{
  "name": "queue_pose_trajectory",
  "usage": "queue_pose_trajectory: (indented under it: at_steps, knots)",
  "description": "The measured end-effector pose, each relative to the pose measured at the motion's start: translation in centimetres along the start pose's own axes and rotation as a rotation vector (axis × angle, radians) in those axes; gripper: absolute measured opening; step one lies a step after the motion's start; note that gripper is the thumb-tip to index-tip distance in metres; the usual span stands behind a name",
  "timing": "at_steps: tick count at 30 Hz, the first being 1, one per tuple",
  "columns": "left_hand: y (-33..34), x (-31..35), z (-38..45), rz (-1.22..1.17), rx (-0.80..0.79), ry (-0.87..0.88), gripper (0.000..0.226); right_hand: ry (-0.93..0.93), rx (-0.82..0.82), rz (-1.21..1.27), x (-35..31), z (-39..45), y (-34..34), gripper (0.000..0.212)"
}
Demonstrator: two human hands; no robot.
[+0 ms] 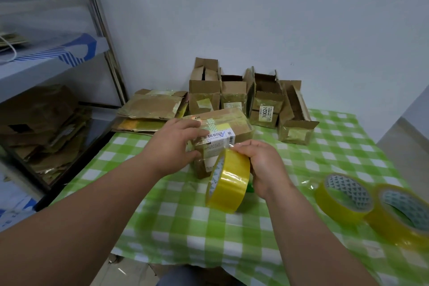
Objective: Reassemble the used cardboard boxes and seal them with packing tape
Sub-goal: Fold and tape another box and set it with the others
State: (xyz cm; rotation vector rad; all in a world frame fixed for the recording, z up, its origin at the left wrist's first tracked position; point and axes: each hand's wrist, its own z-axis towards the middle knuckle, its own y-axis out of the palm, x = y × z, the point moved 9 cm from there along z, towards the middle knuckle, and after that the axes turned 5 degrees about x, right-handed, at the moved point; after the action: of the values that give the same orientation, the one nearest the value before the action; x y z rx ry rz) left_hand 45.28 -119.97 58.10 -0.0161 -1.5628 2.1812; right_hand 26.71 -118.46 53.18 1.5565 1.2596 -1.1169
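Observation:
A closed used cardboard box [234, 121] with a white barcode label stands in the middle of the green checked table [185, 227]. My left hand [176, 144] grips its left side, fingers over the top and thumb against the front. My right hand [262, 165] holds a yellow roll of packing tape [228, 181] upright against the box's front right corner. A clear strip of tape runs from the roll up onto the label.
Several open reassembled boxes [267, 104] stand along the back wall. Flattened boxes [151, 109] lie at the back left, with more cardboard [46, 123] piled under a shelf at left. Two spare tape rolls [348, 195] [404, 213] lie at the right.

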Motion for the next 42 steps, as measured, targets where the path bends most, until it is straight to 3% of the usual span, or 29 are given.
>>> queue_pose_trajectory:
  at_steps: [4,9,14,18,20,23,37,42]
  knots:
    - [0.2,-0.6,0.1,-0.018,-0.051,0.033,0.061,-0.045,0.036,0.003,-0.4,0.8,-0.6,0.021]
    - [0.2,-1.0,0.2,-0.061,0.034,0.053,0.069,-0.194,0.185,-0.092,-2.0,1.5,-2.2,0.022]
    - [0.1,-1.8,-0.1,-0.131,0.089,0.018,0.072,-0.024,0.036,0.067,-0.4,2.3,-1.3,0.017]
    - [0.3,-2.4,-1.3,-0.171,0.162,0.011,0.061,-0.014,0.067,0.062,-0.3,2.3,-1.9,0.015]
    - [0.2,-3.3,-2.0,-0.180,0.261,-0.087,0.060,0.000,0.074,0.075,-0.1,2.1,-2.2,0.014]
    - [1.7,-4.3,-2.2,-0.318,0.153,-0.283,0.058,0.004,0.063,0.089,0.0,2.0,-2.3,0.017]
    - [-1.0,-3.0,-2.9,-0.170,0.136,-0.396,0.050,-0.046,0.041,0.068,-1.1,-1.0,-1.4,0.016]
    - [-2.4,-4.9,-4.4,-0.304,0.194,-0.663,0.067,-0.067,-0.050,0.113,-1.5,-3.4,-0.2,0.014]
